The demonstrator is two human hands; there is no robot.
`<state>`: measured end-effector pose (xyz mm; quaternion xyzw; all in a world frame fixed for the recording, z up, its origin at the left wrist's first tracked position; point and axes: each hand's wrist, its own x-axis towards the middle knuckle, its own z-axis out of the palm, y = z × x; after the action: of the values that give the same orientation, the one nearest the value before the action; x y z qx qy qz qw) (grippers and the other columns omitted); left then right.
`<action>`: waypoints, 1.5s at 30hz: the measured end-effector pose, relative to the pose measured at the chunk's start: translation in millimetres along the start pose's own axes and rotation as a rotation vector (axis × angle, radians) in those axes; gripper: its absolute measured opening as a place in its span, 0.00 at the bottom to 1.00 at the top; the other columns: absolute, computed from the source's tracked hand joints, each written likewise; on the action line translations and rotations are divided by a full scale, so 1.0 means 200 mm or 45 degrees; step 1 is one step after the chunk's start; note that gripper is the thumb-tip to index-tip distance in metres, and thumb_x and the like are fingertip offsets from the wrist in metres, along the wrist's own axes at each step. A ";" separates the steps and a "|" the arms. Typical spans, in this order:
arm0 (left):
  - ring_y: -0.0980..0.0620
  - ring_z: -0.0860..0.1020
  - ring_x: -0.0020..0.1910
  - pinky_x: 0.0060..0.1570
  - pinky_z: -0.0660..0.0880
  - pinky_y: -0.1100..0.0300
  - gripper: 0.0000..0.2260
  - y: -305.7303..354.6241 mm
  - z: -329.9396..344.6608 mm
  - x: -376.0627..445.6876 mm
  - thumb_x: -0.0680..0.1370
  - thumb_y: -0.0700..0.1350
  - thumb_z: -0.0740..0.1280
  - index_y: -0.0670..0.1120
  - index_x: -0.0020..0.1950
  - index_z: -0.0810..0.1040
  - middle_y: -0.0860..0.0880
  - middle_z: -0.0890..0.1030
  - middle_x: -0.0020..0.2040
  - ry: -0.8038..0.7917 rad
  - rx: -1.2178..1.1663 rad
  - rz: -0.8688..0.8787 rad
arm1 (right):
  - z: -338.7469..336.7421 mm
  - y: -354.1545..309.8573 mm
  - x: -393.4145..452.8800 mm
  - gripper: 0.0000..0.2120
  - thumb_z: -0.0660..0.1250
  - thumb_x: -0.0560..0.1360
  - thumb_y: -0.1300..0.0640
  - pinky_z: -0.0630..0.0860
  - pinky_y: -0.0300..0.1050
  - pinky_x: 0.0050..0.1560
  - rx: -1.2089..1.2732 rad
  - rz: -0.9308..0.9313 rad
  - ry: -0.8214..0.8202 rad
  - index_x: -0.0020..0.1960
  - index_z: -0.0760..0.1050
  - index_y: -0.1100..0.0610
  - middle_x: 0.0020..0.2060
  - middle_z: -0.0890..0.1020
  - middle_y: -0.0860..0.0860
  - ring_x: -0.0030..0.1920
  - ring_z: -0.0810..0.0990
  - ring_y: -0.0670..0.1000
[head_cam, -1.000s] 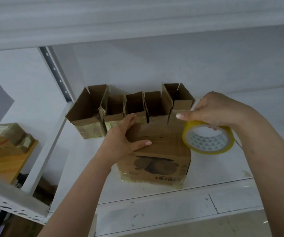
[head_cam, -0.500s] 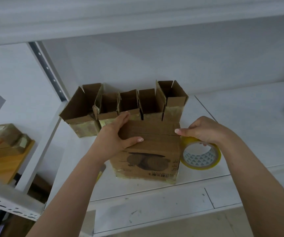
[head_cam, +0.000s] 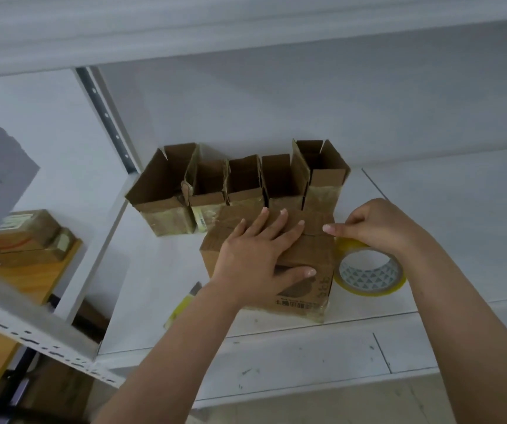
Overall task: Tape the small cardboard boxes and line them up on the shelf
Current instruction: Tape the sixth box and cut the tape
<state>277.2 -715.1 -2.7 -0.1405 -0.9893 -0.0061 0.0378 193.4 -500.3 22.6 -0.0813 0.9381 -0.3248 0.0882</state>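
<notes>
The left hand (head_cam: 256, 255) presses flat, fingers straight, on the closed box (head_cam: 316, 255) near the shelf (head_cam: 154, 286) front. The right hand (head_cam: 377, 224) grips the tape roll (head_cam: 368, 272), just right of the box.

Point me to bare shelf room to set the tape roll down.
Free: white shelf board right of the yellow tape roll and the open box row; also the front-left strip by the yellow utility knife. Crowded: the middle, around the closed cardboard box under both hands.
</notes>
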 end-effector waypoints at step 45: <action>0.55 0.81 0.33 0.32 0.74 0.65 0.12 0.12 -0.25 0.26 0.85 0.49 0.56 0.48 0.49 0.76 0.51 0.83 0.37 -0.079 -1.367 -0.168 | -0.04 0.10 0.00 0.36 0.61 0.62 0.26 0.72 0.39 0.38 0.498 0.009 -0.065 0.53 0.82 0.53 0.47 0.83 0.48 0.44 0.80 0.44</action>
<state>237.4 -678.4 50.8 -0.0778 -0.8546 -0.5088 -0.0689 188.9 -480.6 16.7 -0.0677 0.8548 -0.4985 0.1272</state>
